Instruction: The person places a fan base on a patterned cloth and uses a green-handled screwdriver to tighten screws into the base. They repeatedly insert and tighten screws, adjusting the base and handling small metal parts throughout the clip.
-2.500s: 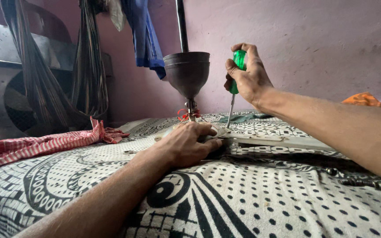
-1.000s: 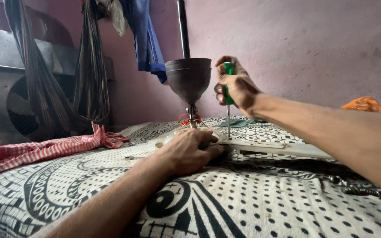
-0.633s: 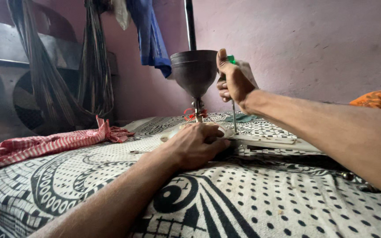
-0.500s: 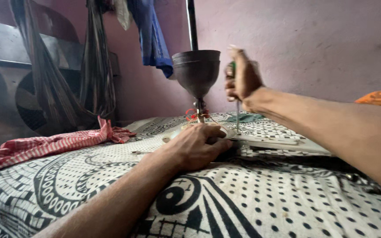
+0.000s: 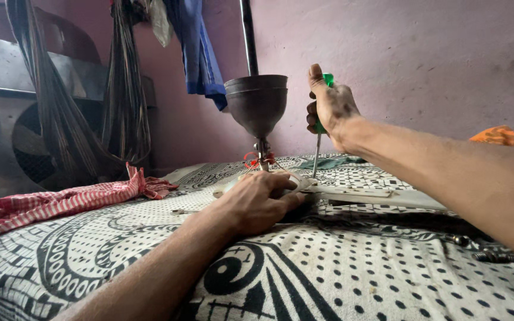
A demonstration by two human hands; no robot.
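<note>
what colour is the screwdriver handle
Green, seen in the head view: the screwdriver handle within the right hand.

Home bedroom: patterned bedsheet [image 5: 340,273], hanging clothes [image 5: 200,50].

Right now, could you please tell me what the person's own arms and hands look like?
Both forearms are bare, with no sleeves in view, no gloves, and no watch or bracelet. The right hand carries dark grime smudges on its back. The left hand shows no rings.

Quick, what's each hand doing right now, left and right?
Left hand: open, pressed flat on the pale fan part, gripping nothing.
Right hand: closed around the green-handled screwdriver, held upright.
</note>
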